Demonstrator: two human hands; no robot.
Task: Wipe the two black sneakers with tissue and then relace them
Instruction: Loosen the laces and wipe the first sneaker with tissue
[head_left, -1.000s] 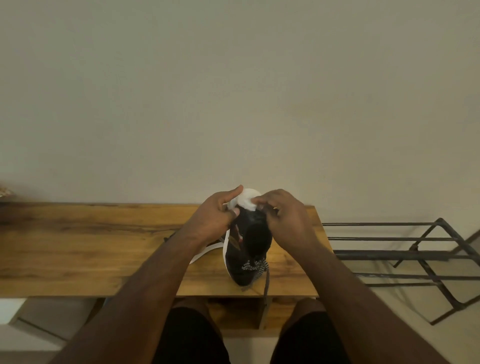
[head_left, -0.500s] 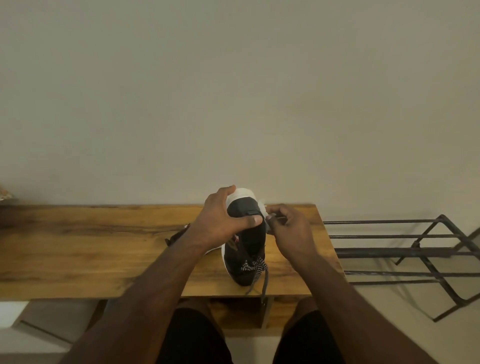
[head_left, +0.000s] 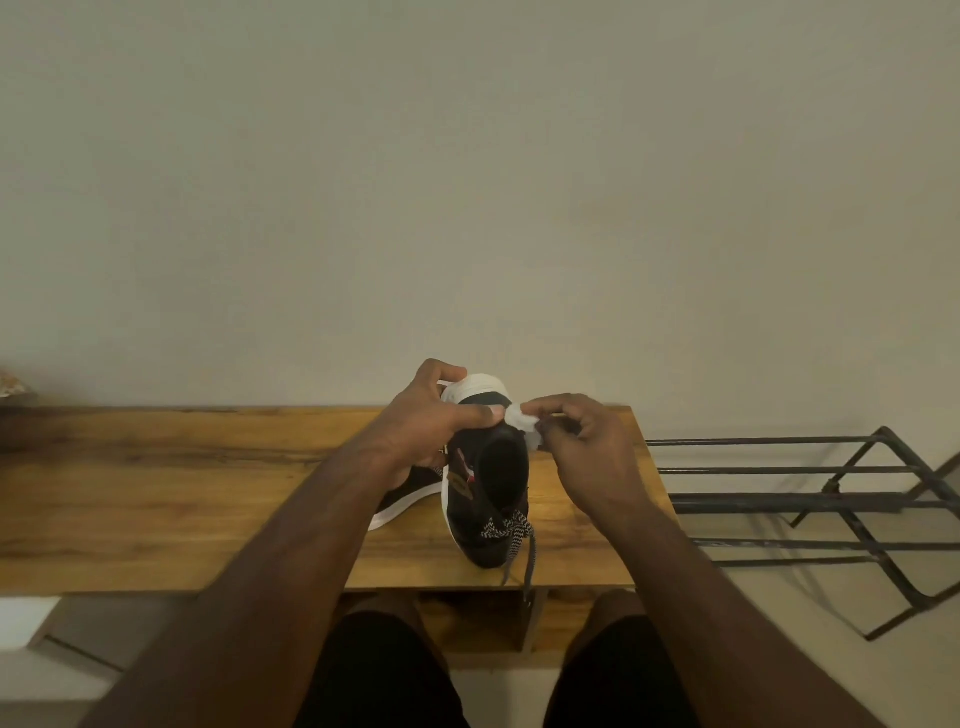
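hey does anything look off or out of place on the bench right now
One thing: the lace of the held sneaker hangs loose over the wooden bench's front edge. The second sneaker lies partly hidden behind the left hand.

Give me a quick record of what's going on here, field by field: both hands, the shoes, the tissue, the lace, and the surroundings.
left hand: the left hand grips the far, raised end of the held sneaker
right hand: the right hand pinches the tissue against that sneaker's right side
held sneaker: black, white sole, near end resting on the wooden table
second sneaker: the second sneaker lies on the table, mostly hidden behind the left forearm
lace: black-and-white lace bunched at the near end, a strand hanging over the table edge
surroundings: metal rack to the right; plain wall behind
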